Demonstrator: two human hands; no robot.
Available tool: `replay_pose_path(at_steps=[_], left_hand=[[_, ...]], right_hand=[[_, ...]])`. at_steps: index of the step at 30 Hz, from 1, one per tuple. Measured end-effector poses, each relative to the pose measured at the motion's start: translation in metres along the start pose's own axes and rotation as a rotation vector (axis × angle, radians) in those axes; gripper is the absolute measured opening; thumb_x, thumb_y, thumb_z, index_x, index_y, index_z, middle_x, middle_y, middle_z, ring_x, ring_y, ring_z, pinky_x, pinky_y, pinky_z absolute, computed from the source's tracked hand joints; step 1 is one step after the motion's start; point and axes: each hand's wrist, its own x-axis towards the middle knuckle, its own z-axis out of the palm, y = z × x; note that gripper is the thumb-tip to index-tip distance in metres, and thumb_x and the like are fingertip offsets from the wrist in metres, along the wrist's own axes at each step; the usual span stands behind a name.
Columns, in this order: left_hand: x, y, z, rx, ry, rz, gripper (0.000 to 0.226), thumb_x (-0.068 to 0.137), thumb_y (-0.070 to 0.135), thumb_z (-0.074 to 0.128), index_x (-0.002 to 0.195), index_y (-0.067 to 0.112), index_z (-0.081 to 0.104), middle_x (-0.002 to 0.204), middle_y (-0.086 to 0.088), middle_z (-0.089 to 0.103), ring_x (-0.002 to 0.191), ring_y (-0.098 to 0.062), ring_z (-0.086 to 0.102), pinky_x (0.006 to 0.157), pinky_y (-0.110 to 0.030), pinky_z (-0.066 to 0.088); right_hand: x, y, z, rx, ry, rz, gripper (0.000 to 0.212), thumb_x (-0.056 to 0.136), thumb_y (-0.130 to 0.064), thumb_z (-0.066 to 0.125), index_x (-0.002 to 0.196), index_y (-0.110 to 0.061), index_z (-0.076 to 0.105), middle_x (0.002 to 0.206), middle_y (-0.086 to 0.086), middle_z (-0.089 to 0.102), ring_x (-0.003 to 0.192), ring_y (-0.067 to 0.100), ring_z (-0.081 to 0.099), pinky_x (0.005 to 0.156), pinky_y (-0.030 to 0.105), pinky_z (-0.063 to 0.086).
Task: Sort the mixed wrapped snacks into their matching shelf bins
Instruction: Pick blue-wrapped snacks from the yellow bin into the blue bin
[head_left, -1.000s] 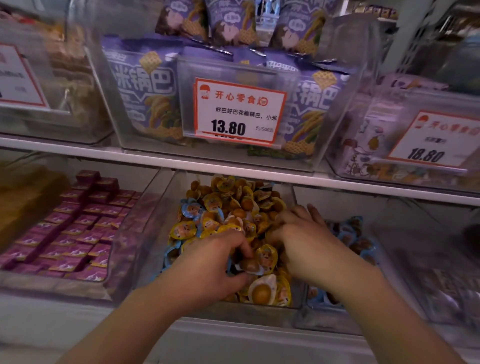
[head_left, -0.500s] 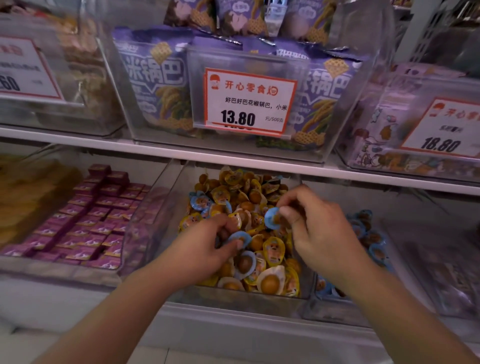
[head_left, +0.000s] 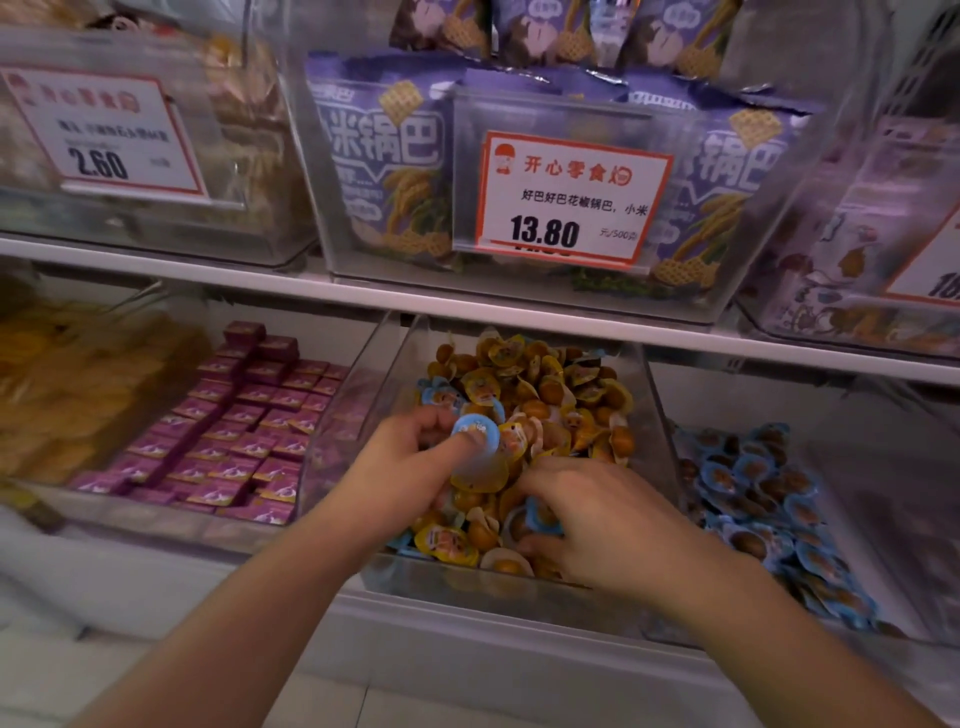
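I see my left hand (head_left: 410, 457) pinching a blue snack (head_left: 475, 431) over the middle bin (head_left: 657, 415), which is full of yellow snacks (head_left: 524, 379). My right hand (head_left: 597, 525) reaches down into that pile, fingers curled around another blue piece (head_left: 540, 514). The blue bin (head_left: 893, 530) sits just beside it on the right.

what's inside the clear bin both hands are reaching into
Inside the clear plastic bin: mostly yellow-wrapped snacks, plus a few blue-wrapped snacks. The hands hide the packs beneath them.
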Motion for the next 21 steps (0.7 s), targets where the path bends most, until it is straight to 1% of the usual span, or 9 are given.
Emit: replay_pose_path(at_steps=[4, 7, 9, 10, 12, 14, 17, 18, 21], left_hand=[[0.002, 0.003, 0.004, -0.053, 0.073, 0.026, 0.009, 0.089, 0.034, 0.071, 0.092, 0.026, 0.072, 0.074, 0.0, 0.065, 0.048, -0.01, 0.051, 0.047, -0.025, 0.042], [-0.002, 0.004, 0.013, 0.019, 0.176, 0.213, 0.008, 0.09, 0.038, 0.069, 0.096, 0.032, 0.07, 0.076, 0.007, 0.066, 0.056, -0.005, 0.056, 0.051, -0.022, 0.043], [-0.011, 0.005, 0.026, 0.147, 0.216, 0.378, 0.009, 0.09, 0.039, 0.067, 0.099, 0.038, 0.066, 0.08, 0.015, 0.066, 0.066, -0.001, 0.059, 0.055, -0.012, 0.043], [-0.016, 0.006, 0.034, 0.206, 0.22, 0.449, 0.011, 0.09, 0.038, 0.066, 0.101, 0.04, 0.064, 0.085, 0.018, 0.065, 0.075, 0.001, 0.061, 0.061, -0.009, 0.043], [-0.02, 0.007, 0.049, 0.337, 0.217, 0.59, 0.018, 0.09, 0.034, 0.064, 0.107, 0.04, 0.06, 0.098, 0.021, 0.061, 0.094, 0.005, 0.058, 0.076, -0.005, 0.041], [-0.019, 0.008, 0.06, 0.428, 0.196, 0.674, 0.023, 0.091, 0.032, 0.062, 0.114, 0.033, 0.061, 0.106, 0.021, 0.055, 0.104, 0.003, 0.054, 0.086, -0.007, 0.037], [-0.015, 0.012, 0.067, 0.455, 0.111, 0.697, 0.029, 0.095, 0.038, 0.055, 0.121, 0.028, 0.06, 0.114, 0.019, 0.054, 0.107, 0.001, 0.052, 0.092, -0.009, 0.037], [-0.015, 0.013, 0.07, 0.47, 0.069, 0.703, 0.032, 0.096, 0.043, 0.051, 0.123, 0.03, 0.059, 0.116, 0.019, 0.054, 0.109, 0.001, 0.052, 0.095, -0.014, 0.039], [-0.017, 0.013, 0.08, 0.543, -0.03, 0.734, 0.043, 0.098, 0.049, 0.041, 0.132, 0.027, 0.055, 0.131, 0.015, 0.055, 0.126, -0.005, 0.048, 0.106, -0.042, 0.04]], right_hand=[[-0.002, 0.009, -0.011, 0.221, 0.302, 0.162, 0.03, 0.083, -0.042, 0.076, 0.111, -0.037, 0.067, 0.108, -0.021, 0.064, 0.101, 0.0, 0.058, 0.082, 0.023, 0.051], [-0.003, 0.0, -0.017, 0.874, 0.47, 0.337, 0.018, 0.085, -0.032, 0.077, 0.103, -0.034, 0.075, 0.097, -0.014, 0.073, 0.084, 0.001, 0.068, 0.062, 0.017, 0.052], [-0.002, -0.014, -0.015, 1.467, 0.404, 0.467, 0.015, 0.092, -0.026, 0.066, 0.101, -0.024, 0.078, 0.096, 0.003, 0.075, 0.072, 0.014, 0.068, 0.048, 0.026, 0.048], [-0.002, -0.021, -0.014, 1.759, 0.314, 0.518, 0.021, 0.093, -0.025, 0.059, 0.102, -0.017, 0.077, 0.101, 0.011, 0.074, 0.073, 0.02, 0.068, 0.048, 0.031, 0.05], [-0.004, -0.03, -0.014, 2.142, 0.146, 0.53, 0.038, 0.091, -0.03, 0.049, 0.11, -0.008, 0.073, 0.112, 0.018, 0.071, 0.086, 0.026, 0.071, 0.065, 0.038, 0.057], [-0.007, -0.029, -0.015, 2.29, 0.113, 0.478, 0.049, 0.09, -0.041, 0.046, 0.116, -0.008, 0.071, 0.114, 0.017, 0.071, 0.095, 0.028, 0.072, 0.074, 0.038, 0.059], [-0.014, -0.022, -0.021, 2.322, 0.187, 0.455, 0.057, 0.093, -0.049, 0.046, 0.12, -0.005, 0.07, 0.118, 0.017, 0.069, 0.105, 0.028, 0.07, 0.082, 0.036, 0.058], [-0.016, -0.019, -0.022, 2.308, 0.218, 0.482, 0.058, 0.093, -0.049, 0.046, 0.122, -0.005, 0.07, 0.12, 0.017, 0.069, 0.108, 0.028, 0.069, 0.085, 0.036, 0.057], [-0.02, -0.013, -0.022, 2.256, 0.349, 0.595, 0.054, 0.092, -0.047, 0.052, 0.123, -0.006, 0.07, 0.123, 0.016, 0.069, 0.111, 0.026, 0.068, 0.086, 0.035, 0.056]])
